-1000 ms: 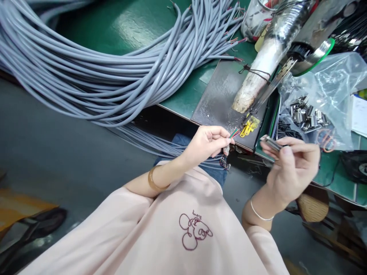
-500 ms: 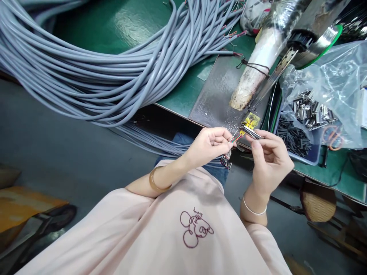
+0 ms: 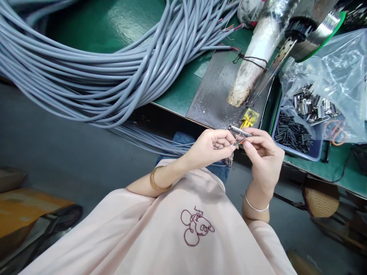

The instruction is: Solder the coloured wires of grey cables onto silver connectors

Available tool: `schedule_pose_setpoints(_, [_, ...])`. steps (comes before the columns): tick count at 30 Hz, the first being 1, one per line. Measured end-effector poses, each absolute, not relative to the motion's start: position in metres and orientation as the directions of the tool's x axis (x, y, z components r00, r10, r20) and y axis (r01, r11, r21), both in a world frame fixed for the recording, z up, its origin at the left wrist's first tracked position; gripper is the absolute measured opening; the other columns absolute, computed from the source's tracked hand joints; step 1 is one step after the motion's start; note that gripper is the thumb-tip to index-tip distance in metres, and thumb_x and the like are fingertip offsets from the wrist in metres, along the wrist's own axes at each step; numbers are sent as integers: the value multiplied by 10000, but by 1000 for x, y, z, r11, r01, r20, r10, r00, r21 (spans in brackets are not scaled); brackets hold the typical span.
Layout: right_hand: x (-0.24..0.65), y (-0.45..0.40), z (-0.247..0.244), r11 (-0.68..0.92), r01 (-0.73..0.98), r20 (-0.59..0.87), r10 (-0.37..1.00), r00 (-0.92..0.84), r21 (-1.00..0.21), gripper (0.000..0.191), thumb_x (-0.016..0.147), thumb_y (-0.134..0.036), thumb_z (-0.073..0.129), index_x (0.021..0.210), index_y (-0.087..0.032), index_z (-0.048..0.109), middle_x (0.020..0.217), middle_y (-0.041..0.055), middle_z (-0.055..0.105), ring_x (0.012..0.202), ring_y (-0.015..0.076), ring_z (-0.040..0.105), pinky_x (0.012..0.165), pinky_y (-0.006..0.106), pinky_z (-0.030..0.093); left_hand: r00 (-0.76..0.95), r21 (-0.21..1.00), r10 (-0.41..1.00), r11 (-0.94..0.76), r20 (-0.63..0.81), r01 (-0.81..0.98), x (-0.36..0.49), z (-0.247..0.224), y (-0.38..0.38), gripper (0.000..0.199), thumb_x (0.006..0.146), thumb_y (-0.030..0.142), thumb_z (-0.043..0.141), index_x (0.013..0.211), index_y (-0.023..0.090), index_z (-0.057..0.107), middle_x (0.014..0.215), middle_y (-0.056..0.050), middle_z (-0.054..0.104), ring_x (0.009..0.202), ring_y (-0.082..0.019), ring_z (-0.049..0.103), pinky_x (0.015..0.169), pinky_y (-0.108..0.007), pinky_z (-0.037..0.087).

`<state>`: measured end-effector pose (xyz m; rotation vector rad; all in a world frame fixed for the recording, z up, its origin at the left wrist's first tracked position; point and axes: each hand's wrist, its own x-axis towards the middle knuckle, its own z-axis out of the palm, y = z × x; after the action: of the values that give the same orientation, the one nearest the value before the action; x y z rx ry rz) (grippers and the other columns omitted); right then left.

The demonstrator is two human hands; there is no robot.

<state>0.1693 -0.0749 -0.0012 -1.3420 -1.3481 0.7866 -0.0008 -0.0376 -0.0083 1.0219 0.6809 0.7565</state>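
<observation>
My left hand (image 3: pixel 213 146) is closed in a pinch on thin coloured wires (image 3: pixel 239 142), red and green among them, at a cable end. My right hand (image 3: pixel 265 156) holds a long multi-pin connector (image 3: pixel 238 131) between thumb and fingers, and its fingertips reach the same wires. Connector and wires are close together just off the table's front edge; whether they touch I cannot tell. Behind the connector, a yellow piece (image 3: pixel 250 117) lies on the dark metal plate (image 3: pixel 209 95). Below my left fingers hang more connectors (image 3: pixel 228 162), partly hidden.
A large bundle of grey cables (image 3: pixel 114 72) spreads over the green table (image 3: pixel 177 97). Beyond the plate are a wrapped white tube (image 3: pixel 249 65) and a green-rimmed solder spool (image 3: pixel 322 36). At right, a blue bin (image 3: pixel 315 151) holds black sleeves (image 3: pixel 292 133) and metal connectors (image 3: pixel 312 107) in plastic.
My right hand has moved left, bringing the connector nearer my left hand, above the wires. Its fingertips now reach the wires. My left hand stays pinched in about the same place.
</observation>
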Motion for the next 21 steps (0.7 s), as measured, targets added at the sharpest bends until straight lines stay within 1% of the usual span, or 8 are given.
schedule_pose_setpoints(2, [167,-77,-2,170,300,228,959,169,-939,54,837,-196,732,864,-241,748,1087,33,736,946,171,736,776,312,650,521,917,841,315,-150,-246,0,-9,-39,123,830,196,683,818,141,574,596,49,601,464,-12,490,460,-113,387])
schedule_pose_setpoints(4, [164,-80,-3,185,353,262,947,184,-917,62,841,-189,726,871,-241,744,1098,37,731,952,178,737,800,338,653,461,913,873,307,-159,-267,2,-10,-40,159,833,235,695,856,154,560,597,61,587,415,-6,445,405,-115,351])
schedule_pose_setpoints(7, [159,-85,-6,215,476,330,929,170,-852,72,845,-188,724,888,-242,747,1112,45,725,1007,200,731,884,403,648,386,910,905,302,-179,-286,2,-10,-39,191,822,268,706,847,157,553,602,60,574,388,-8,431,361,-120,332])
schedule_pose_setpoints(10, [158,-87,-8,236,564,403,895,191,-791,94,865,-186,710,931,-242,745,1109,43,732,1044,210,723,932,442,633,355,905,914,309,-197,-293,2,-9,-37,176,798,242,703,811,147,556,576,56,566,386,-12,433,355,-119,331])
schedule_pose_setpoints(12, [159,-86,-8,256,573,462,852,247,-778,107,905,-180,660,971,-231,726,1105,48,734,1047,211,724,917,447,639,350,905,913,316,-209,-284,1,-9,-36,159,783,221,694,794,144,555,564,51,577,382,-13,437,356,-119,327])
schedule_pose_setpoints(15, [160,-82,-8,315,531,526,793,309,-787,98,950,-176,585,982,-207,672,1093,60,730,989,200,742,835,418,669,346,912,918,299,-195,-280,0,-9,-35,135,768,191,681,775,144,555,552,54,576,382,-11,437,362,-120,315])
schedule_pose_setpoints(17, [160,-81,-8,351,523,556,772,307,-776,61,930,-163,615,961,-203,647,1075,58,732,944,199,753,782,397,680,351,918,922,274,-166,-285,0,-10,-36,122,765,171,674,765,146,554,541,66,557,390,-8,434,377,-122,316])
schedule_pose_setpoints(21, [157,-81,-10,394,519,590,753,291,-759,128,860,-118,693,934,-207,638,1050,47,742,924,213,759,760,410,681,371,928,918,252,-139,-276,1,-11,-38,105,781,152,659,763,148,555,542,76,543,408,-5,432,410,-129,335])
